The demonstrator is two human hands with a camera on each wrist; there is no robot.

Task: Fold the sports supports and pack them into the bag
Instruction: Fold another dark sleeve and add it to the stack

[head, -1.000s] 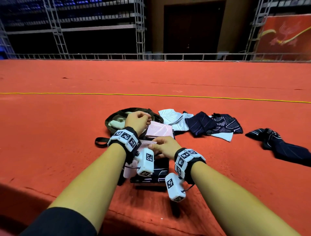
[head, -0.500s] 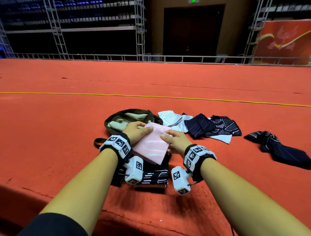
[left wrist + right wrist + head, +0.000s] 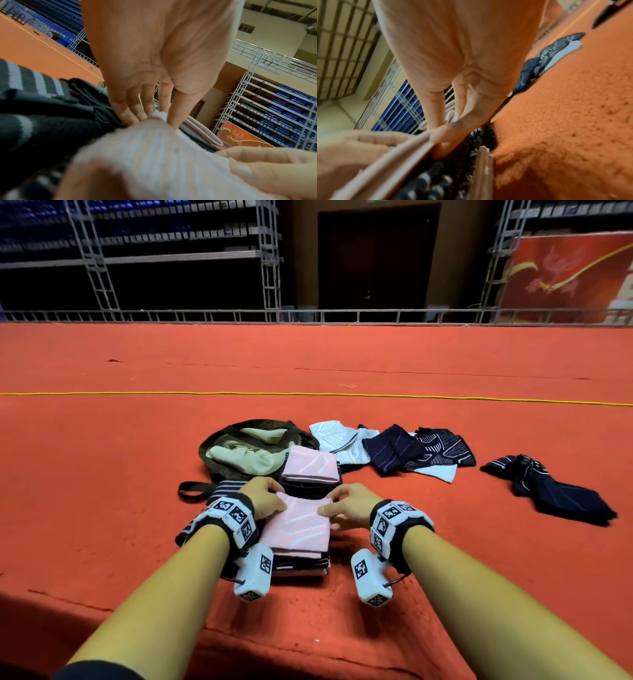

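A folded pink support point(image 3: 298, 522) lies on top of a near stack of folded dark supports point(image 3: 301, 565). My left hand point(image 3: 265, 498) pinches its far left corner, thumb and fingers meeting on the fabric point(image 3: 154, 117). At its right edge my right hand point(image 3: 342, 505) grips with the thumb on top and fingers under the fold point(image 3: 440, 136). A second folded pink support point(image 3: 311, 467) sits on another dark pile just behind. The olive bag point(image 3: 219, 440) lies open beyond it, its pale lining showing.
Unfolded supports lie to the right on the red carpet: a white one point(image 3: 337, 436), a navy one point(image 3: 394, 453), a black patterned one point(image 3: 443, 446), and dark ones point(image 3: 555, 494) farther right. A striped dark piece point(image 3: 222, 487) and the bag strap point(image 3: 191, 491) are by my left wrist.
Half a second ago both hands held the pink support raised and tilted near the bag. It now lies flat on the near stack, closer to me, with both hands still on it.
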